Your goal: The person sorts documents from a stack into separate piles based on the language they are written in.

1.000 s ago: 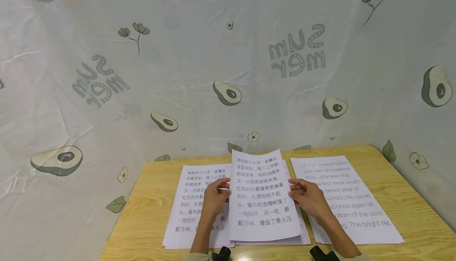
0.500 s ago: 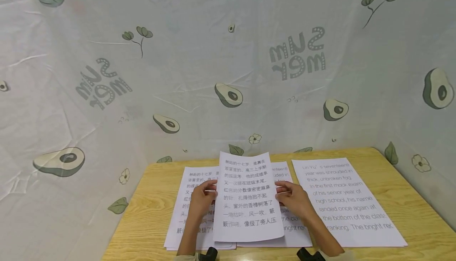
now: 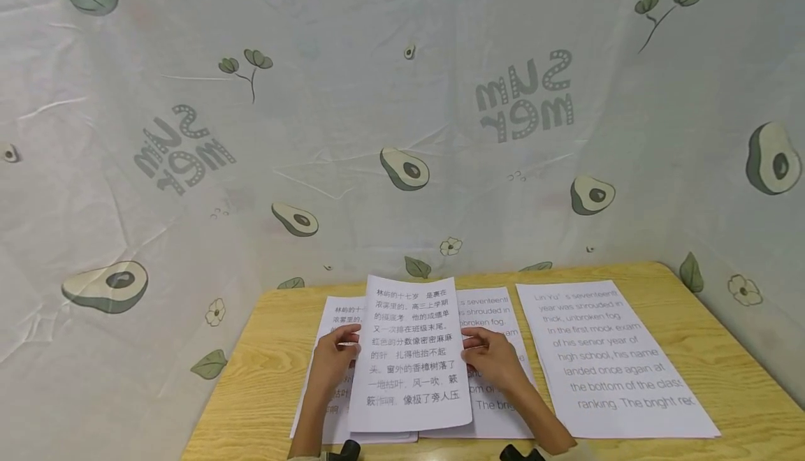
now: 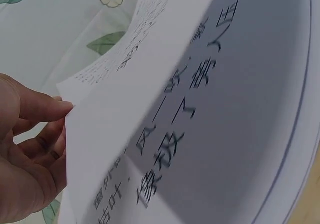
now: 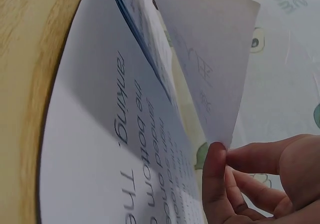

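Note:
A white sheet of Chinese text is held lifted above the wooden table. My left hand pinches its left edge and my right hand pinches its right edge. In the left wrist view the thumb and fingers pinch the raised sheet above a stack. The right wrist view shows my fingers on the sheet's edge over an English page. Under the sheet lie a left stack of Chinese pages and a middle stack of English pages.
A third stack of English pages lies at the right of the table. An avocado-print cloth hangs behind and along both sides. Bare wood shows at the table's left part and far right edge.
Both hands have carried the lifted Chinese sheet leftward, from over the middle stack to over the left stack. This has uncovered the English text on the middle stack.

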`<state>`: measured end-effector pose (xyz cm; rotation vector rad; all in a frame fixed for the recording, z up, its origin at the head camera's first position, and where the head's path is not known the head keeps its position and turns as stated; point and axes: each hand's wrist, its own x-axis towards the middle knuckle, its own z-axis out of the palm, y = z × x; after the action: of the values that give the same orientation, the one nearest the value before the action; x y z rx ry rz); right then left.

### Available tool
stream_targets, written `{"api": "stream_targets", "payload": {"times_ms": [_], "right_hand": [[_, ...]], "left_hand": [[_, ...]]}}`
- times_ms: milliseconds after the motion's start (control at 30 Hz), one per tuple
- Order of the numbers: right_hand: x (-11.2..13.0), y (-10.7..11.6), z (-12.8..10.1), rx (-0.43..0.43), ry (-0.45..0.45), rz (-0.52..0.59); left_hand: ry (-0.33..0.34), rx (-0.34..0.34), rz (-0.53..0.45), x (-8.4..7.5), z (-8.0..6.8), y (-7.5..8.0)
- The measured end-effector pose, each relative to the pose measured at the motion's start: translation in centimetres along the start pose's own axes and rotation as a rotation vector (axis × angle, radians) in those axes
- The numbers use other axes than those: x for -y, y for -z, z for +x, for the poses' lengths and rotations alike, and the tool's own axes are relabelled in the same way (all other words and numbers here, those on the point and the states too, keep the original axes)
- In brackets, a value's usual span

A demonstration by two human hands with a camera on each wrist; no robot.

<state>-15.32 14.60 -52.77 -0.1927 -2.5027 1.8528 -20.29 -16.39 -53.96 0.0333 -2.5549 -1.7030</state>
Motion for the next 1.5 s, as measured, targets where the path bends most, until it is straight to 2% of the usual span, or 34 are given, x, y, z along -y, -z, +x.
{"api": "stream_targets", "payload": {"times_ms": [367,867,1267,1500], "right_hand": [[-0.1,-2.7,0.0,0.026,0.020,0.040],[0.5,-6.0,0.2,0.088,0.053,0.092],[1.0,-8.3,0.4,0.120,0.050,0.160],[1.2,-9.0,0.4,0.116,0.061,0.143]], "left_hand": [[0.033,-0.037,0.057,1.3,0.3,2.2],[0.099,-0.055,0.059,2.6,0.7,5.5],[0.093,-0.059,0.052,4.0,0.8,7.2],[0.095,-0.064,0.055,4.6,0.6,7.8]]}}
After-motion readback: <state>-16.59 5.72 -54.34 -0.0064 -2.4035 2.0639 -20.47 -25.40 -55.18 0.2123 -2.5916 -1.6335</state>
